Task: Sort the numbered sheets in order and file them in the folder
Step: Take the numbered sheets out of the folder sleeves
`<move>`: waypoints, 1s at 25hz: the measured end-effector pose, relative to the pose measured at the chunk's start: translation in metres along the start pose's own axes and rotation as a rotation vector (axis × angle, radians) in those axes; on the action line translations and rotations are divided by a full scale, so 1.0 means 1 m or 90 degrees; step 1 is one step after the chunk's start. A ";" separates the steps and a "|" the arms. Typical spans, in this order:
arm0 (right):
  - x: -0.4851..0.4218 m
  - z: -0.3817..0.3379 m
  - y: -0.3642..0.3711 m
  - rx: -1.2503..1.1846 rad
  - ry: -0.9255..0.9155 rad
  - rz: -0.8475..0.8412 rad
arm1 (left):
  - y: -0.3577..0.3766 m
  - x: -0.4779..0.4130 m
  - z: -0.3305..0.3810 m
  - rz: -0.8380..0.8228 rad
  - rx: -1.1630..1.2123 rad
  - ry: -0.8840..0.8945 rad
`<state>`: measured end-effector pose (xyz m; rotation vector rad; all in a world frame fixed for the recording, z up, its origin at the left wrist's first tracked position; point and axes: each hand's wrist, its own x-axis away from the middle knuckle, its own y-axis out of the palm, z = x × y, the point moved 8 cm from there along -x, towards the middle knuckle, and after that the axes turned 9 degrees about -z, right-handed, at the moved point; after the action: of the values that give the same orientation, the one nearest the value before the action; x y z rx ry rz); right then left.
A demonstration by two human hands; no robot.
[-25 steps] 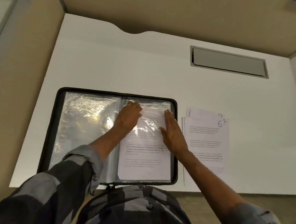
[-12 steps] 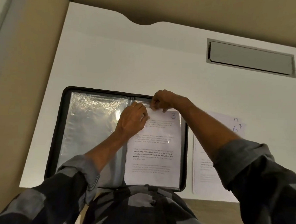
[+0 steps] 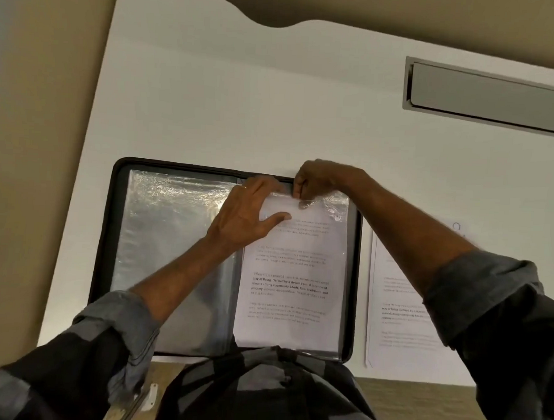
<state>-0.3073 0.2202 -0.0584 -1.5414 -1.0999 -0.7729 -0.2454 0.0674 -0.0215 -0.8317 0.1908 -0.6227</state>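
Your folder (image 3: 106,249) lies open and flat on the white desk (image 3: 242,111), in the lower middle of the frame, its black zip rim showing all round. Its left half shows only shiny clear pockets (image 3: 171,236). In its right half a printed sheet (image 3: 291,284) sits upright inside a plastic sleeve (image 3: 336,209), which is crinkled near the top right corner.

Your left hand (image 3: 249,215) lies flat at the top left of that sheet, near the folder's spine. The fingers are straight and the thumb is spread out across the paper, pressing down and gripping nothing.

Your right hand (image 3: 315,179) reaches in from the right to the top edge of the same page. Its fingers are curled and pinch the upper edge of the plastic sleeve; whether they also catch the paper cannot be told.

The rest of the sheets (image 3: 394,328) lie in a stack just right of the folder, partly hidden under your right forearm. A grey metal flap (image 3: 490,95) is set into the desk at the upper right.
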 end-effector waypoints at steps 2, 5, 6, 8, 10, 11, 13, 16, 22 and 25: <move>0.008 0.011 -0.029 -0.026 0.022 0.112 | -0.011 -0.016 -0.011 0.005 0.023 -0.056; 0.027 0.025 -0.081 -0.069 0.028 0.363 | -0.023 -0.045 -0.040 0.014 0.098 -0.185; 0.034 0.027 -0.095 -0.087 0.018 0.431 | -0.025 -0.054 -0.050 0.019 0.175 -0.237; 0.044 0.029 -0.115 -0.116 -0.014 0.541 | -0.031 -0.068 -0.069 0.047 0.343 -0.318; 0.053 0.036 -0.129 -0.160 -0.038 0.631 | -0.034 -0.080 -0.076 0.031 0.434 -0.311; 0.056 0.043 -0.133 -0.194 -0.046 0.667 | -0.033 -0.084 -0.074 0.006 0.460 -0.283; 0.055 0.064 -0.126 -0.292 -0.044 0.701 | -0.034 -0.089 -0.069 0.003 0.496 -0.255; 0.039 0.101 -0.080 -0.542 -0.008 0.644 | -0.047 -0.091 -0.070 0.110 0.560 -0.258; 0.061 0.106 -0.027 -0.746 -0.086 0.524 | -0.082 -0.109 -0.049 0.202 0.563 -0.229; 0.117 0.108 -0.055 -0.762 -0.141 0.645 | -0.114 -0.122 -0.009 0.247 0.563 -0.167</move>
<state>-0.3221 0.3565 0.0400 -2.8418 0.2684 -0.5035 -0.3981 0.0754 0.0474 -0.0052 -0.1618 -0.1787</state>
